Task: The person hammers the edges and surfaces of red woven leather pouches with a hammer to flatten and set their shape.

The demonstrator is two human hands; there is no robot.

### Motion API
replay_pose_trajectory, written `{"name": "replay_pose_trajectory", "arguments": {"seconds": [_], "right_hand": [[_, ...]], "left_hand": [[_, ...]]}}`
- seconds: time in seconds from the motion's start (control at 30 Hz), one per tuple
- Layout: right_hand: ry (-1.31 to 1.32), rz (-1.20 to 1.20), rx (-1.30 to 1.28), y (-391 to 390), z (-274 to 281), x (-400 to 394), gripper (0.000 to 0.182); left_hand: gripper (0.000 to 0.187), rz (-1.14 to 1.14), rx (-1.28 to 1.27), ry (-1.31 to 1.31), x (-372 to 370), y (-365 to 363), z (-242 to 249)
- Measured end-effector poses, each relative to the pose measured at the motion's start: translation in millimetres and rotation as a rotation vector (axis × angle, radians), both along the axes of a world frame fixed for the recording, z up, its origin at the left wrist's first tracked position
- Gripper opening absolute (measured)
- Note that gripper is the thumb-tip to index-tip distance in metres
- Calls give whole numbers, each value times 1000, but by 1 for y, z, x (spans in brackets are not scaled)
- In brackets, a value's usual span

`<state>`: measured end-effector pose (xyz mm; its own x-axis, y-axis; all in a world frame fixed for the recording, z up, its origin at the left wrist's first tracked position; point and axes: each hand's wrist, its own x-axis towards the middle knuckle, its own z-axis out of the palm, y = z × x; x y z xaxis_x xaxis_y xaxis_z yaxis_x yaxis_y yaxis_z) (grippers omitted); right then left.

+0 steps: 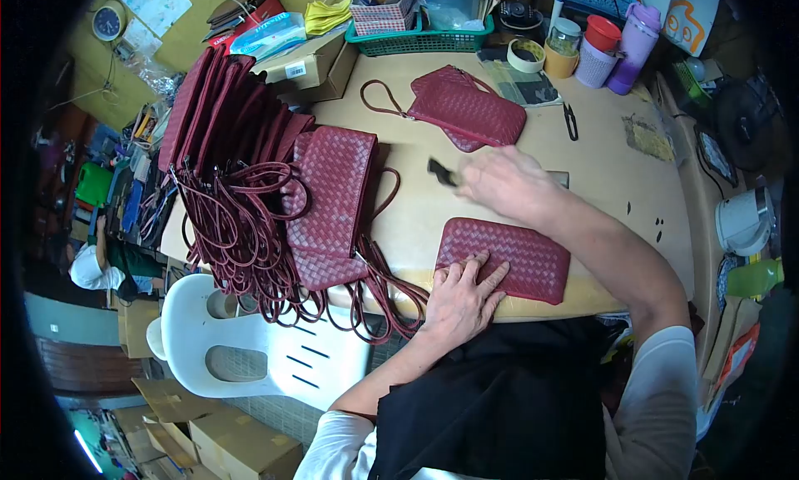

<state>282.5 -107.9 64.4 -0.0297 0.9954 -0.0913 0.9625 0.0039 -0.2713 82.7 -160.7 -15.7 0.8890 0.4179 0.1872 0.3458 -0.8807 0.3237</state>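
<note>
A dark red woven pouch (533, 264) lies flat at the table's near edge. My left hand (466, 293) rests on its left part, fingers spread and pressing down. Above the pouch, my right hand (508, 185) is closed round a black-tipped tool (441, 173); motion blurs it, so its exact kind does not show. Beyond that hand, two more red woven pouches (470, 110) lie one over the other, with a wrist strap out to the left. To the left stand many stacked red pouches (225, 122), their straps (250, 230) hanging over the table edge.
A white plastic chair (258, 338) stands below the hanging straps. Along the back are a green basket (420, 43), a cardboard box (312, 68), a tape roll (525, 56) and a purple bottle (637, 47). Black thread snips (570, 122) lie on the table (607, 189). Another person (104, 264) is far left.
</note>
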Motion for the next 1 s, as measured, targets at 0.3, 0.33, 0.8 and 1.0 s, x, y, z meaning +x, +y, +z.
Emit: {"name": "replay_pose_trajectory", "arguments": {"seconds": [0.3,0.33,0.8,1.0], "right_hand": [[-95,-69,-82,-20,21,16,41],[146,-174,-29,-20,9,17,41],[200,-313,-268,-100,32,54,43],[209,-587,-334,-159,10,62,42]], "left_hand": [[44,19,8,-4,3,0,-1],[44,28,5,-3,3,-1,0],[43,46,-10,-12,7,-3,3],[43,41,-24,-38,8,-2,2]]}}
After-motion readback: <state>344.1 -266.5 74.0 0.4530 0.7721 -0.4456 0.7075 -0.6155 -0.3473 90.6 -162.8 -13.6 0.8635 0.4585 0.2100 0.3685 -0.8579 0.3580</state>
